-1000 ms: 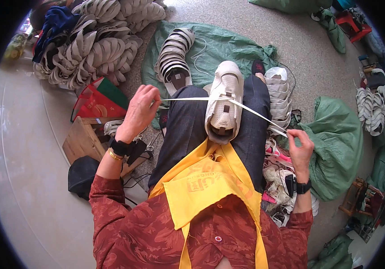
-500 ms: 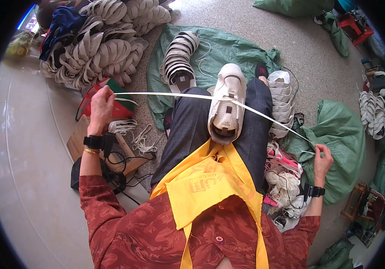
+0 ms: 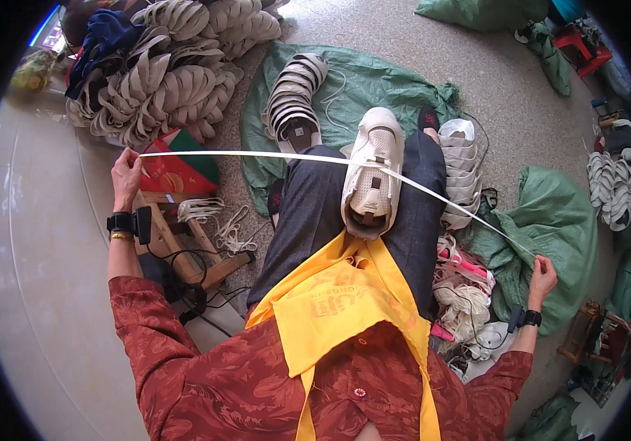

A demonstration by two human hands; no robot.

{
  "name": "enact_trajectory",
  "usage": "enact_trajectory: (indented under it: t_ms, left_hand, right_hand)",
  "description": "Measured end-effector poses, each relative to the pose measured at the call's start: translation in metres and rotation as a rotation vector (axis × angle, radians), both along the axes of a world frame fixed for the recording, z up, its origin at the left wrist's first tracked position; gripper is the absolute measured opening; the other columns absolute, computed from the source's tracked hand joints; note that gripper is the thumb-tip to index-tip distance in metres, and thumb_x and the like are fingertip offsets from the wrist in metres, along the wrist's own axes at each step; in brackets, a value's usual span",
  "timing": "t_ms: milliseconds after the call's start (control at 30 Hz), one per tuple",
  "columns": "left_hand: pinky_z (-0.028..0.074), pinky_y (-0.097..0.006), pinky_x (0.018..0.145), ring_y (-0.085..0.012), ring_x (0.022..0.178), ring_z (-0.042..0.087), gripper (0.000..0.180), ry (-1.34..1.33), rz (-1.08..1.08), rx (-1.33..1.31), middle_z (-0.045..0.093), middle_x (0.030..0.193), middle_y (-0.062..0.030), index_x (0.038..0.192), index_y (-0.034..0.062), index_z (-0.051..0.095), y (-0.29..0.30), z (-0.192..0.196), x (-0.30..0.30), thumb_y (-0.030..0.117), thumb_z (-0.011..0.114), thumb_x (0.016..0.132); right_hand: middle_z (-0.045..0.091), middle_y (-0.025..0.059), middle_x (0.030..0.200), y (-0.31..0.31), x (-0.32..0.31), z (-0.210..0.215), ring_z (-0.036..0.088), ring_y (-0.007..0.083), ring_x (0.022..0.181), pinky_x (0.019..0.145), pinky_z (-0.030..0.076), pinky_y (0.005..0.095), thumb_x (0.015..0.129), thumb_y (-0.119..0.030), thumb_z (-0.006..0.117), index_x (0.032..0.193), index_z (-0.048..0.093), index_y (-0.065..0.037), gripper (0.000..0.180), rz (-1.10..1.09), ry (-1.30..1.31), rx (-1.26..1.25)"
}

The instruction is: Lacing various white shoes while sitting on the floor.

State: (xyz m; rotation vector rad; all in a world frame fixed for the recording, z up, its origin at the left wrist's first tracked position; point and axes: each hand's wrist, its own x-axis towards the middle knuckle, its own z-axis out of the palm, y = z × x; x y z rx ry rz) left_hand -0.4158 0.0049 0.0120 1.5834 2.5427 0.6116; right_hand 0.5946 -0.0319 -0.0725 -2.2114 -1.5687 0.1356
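Note:
An off-white shoe upper (image 3: 374, 147) rests between my knees, toe pointing away and heel opening toward me. A flat white shoelace (image 3: 256, 153) passes through it near the middle and stretches out taut on both sides. At the far left, my left hand (image 3: 126, 178) is closed, pinching one end of the lace. Out to the right and lower, my right hand (image 3: 542, 282) pinches the other end, also closed. A yellow apron (image 3: 330, 312) lies over my lap, just below the shoe upper.
Nested shoe uppers (image 3: 295, 99) lie on a green woven sheet (image 3: 374, 70) ahead. A white stack (image 3: 461, 173) stands by my right leg, above a heap of laces (image 3: 462, 301). Left are a wooden stool (image 3: 176, 235), a red-green box (image 3: 183, 165) and a large pile of uppers (image 3: 161, 81).
Both hands have moved farther apart, the left one outward to the left and the right one outward and slightly down. More lace shows on each side of the shoe upper.

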Motion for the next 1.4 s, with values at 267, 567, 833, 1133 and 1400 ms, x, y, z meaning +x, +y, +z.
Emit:
enact_trajectory:
  t_ms: [267, 567, 833, 1133, 1400]
  left_hand:
    - [0.05, -0.033, 0.063, -0.0154, 0.065, 0.06, 0.011, 0.008, 0.053, -0.048, 0.062, 0.069, -0.0075, 0.092, 0.001, 0.062, 0.003, 0.007, -0.011, 0.011, 0.064, 0.094]
    - [0.05, -0.035, 0.063, -0.0174, 0.065, 0.061, 0.011, 0.105, 0.007, -0.154, 0.061, 0.068, -0.009, 0.086, -0.0002, 0.063, 0.014, 0.016, -0.013, 0.009, 0.068, 0.084]
    - [0.052, -0.035, 0.067, -0.0195, 0.069, 0.065, 0.011, 0.086, -0.168, 0.089, 0.066, 0.075, -0.0118, 0.089, -0.0003, 0.066, 0.062, 0.036, 0.022, 0.01, 0.067, 0.085]
    - [0.053, -0.027, 0.067, -0.0114, 0.074, 0.064, 0.011, -0.567, -0.072, -0.106, 0.067, 0.083, -0.0029, 0.093, 0.0036, 0.066, 0.058, -0.004, 0.108, 0.014, 0.07, 0.093]
    - [0.056, -0.024, 0.075, -0.0114, 0.084, 0.069, 0.014, -1.436, -0.405, -0.492, 0.072, 0.096, -0.0078, 0.097, 0.0056, 0.059, 0.026, -0.013, 0.289, 0.012, 0.072, 0.096]
  right_hand:
    - [0.076, 0.0113, 0.087, 0.0, 0.02, 0.0, 0.074, 0.0224, 0.08, 0.074, 0.056, 0.0352, 0.087, -0.006, 0.072, 0.101, 0.076, -0.005, 0.014, -0.037, -0.035, -0.02]
    - [0.074, 0.0106, 0.077, 0.003, 0.029, -0.028, 0.073, 0.0186, 0.068, 0.062, 0.057, 0.0328, 0.085, -0.004, 0.072, 0.096, 0.074, -0.001, 0.012, -0.078, 0.086, -0.159]
    - [0.072, 0.0069, 0.083, 0.06, -0.028, -0.038, 0.067, 0.0111, 0.065, 0.062, 0.059, 0.0253, 0.095, -0.01, 0.07, 0.097, 0.07, 0.0, 0.01, -0.047, 0.838, -0.369]
    - [0.072, 0.0095, 0.101, 0.072, -0.114, 0.014, 0.068, 0.0127, 0.088, 0.082, 0.058, 0.0239, 0.1, -0.011, 0.065, 0.111, 0.066, 0.001, 0.016, 0.014, 1.39, 0.006]
    - [0.072, 0.0078, 0.095, 0.056, -0.334, 0.061, 0.069, 0.0111, 0.074, 0.066, 0.058, 0.0251, 0.098, -0.006, 0.064, 0.105, 0.069, 0.003, 0.012, 0.437, 1.273, -0.516]
